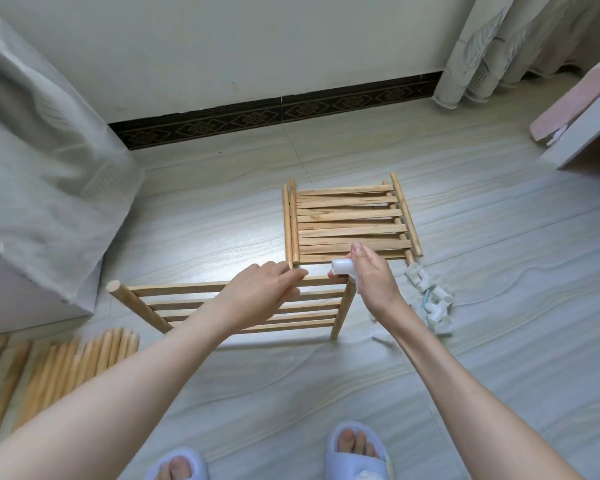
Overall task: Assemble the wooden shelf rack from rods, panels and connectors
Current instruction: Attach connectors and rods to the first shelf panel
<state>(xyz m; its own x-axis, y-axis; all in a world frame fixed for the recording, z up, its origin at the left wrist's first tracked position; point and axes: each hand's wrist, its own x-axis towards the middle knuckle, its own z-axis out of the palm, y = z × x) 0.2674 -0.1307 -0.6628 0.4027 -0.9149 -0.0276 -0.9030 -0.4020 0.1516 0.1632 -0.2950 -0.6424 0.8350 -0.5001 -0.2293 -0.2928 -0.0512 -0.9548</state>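
The right hand has its grip closed around a white connector, held at the far right corner of the slatted panel that stands on edge on the floor. The panel's right end rod runs from that corner down toward the person, so its upper tip lies just under and touching the connector; the fit looks to turn on lining the connector's socket with that rod's long axis. The left hand rests over the panel's top slat, fingers curled on it, steadying it. Further away, a stack of panels lies flat, spare connectors sit to the right, and loose rods lie at the near left.
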